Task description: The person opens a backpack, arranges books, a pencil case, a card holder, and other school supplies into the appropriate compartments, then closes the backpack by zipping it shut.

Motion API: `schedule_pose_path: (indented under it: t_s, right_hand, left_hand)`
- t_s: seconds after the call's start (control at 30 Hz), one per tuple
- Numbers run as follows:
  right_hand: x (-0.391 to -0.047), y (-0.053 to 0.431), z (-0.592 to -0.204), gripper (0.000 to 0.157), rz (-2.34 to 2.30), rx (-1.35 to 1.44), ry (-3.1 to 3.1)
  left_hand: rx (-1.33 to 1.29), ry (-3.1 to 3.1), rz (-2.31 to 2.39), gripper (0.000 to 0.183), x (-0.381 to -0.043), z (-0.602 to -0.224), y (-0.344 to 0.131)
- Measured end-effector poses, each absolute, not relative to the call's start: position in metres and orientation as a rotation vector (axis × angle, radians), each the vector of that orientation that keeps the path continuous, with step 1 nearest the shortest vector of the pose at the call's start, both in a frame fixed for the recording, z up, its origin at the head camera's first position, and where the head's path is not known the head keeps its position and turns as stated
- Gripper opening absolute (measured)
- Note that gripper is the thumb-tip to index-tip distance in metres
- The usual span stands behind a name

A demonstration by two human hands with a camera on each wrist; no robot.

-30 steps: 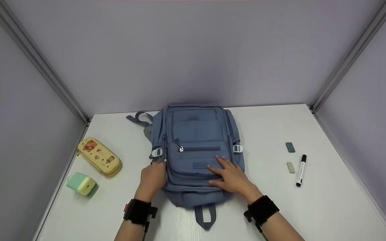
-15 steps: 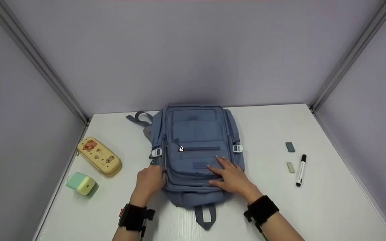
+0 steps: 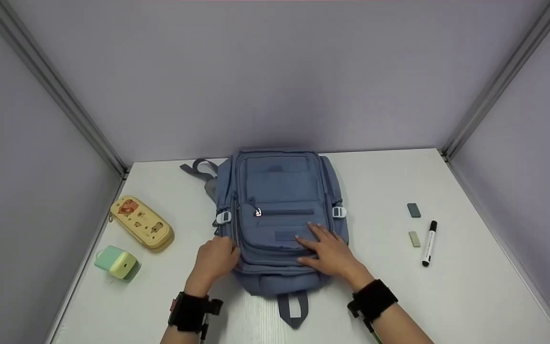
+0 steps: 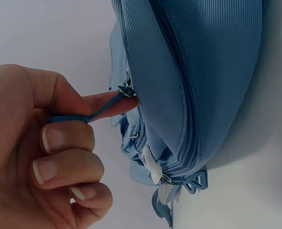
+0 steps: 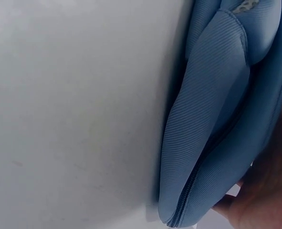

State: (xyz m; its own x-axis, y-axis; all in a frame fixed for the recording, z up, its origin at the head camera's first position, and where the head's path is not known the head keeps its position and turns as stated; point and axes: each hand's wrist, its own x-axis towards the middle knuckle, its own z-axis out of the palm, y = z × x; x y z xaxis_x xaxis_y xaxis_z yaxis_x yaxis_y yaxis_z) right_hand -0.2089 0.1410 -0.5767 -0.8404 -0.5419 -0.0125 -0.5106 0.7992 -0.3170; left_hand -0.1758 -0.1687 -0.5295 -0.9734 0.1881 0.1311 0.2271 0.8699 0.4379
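A blue backpack [image 3: 282,186] lies front side up on the white table, its top handle [image 3: 294,315] toward me. At its left side, near the top end, my left hand [image 3: 215,260] grips the cord zipper pull [image 4: 102,108] with curled fingers. One finger reaches up to the zipper slider [image 4: 126,89] on the bag's seam. My right hand [image 3: 334,254] rests with spread fingers on the lower right of the front panel. In the right wrist view, the bag's zipped side [image 5: 203,129] shows beside part of that hand.
To the left lie a yellow pencil case [image 3: 141,223] with printed pictures and a green and yellow box-shaped item [image 3: 118,263]. On the right are a dark eraser-like block [image 3: 414,210], a pale one [image 3: 414,239] and a black-capped white marker [image 3: 429,243]. Panels enclose the table.
My left hand has come slightly toward me along the bag's left edge, then shifted a little right. The right hand and the backpack stay in place.
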Motion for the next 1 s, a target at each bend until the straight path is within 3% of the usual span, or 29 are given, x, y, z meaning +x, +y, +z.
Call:
schedule_pose_path:
  t_s: [0.17,0.5,0.73,1.0]
  right_hand:
    - [-0.208,0.140,-0.578,0.064,-0.474,-0.848,2.863]
    - [-0.209,0.139,-0.576,0.081,-0.555,-0.830,2.776]
    - [-0.209,0.130,-0.574,0.076,-0.455,-0.773,2.826]
    - [-0.215,0.124,-0.575,0.073,-0.434,-0.760,2.869]
  left_hand:
    - [-0.338,-2.962,-0.825,0.046,-0.175,-0.531,-0.169]
    - [-0.354,-2.999,-0.888,0.035,-0.178,-0.544,-0.169]
    - [-0.319,-2.974,-0.913,0.033,-0.178,-0.544,-0.168]
    - [-0.347,-2.919,-0.667,0.016,-0.175,-0.544,-0.167]
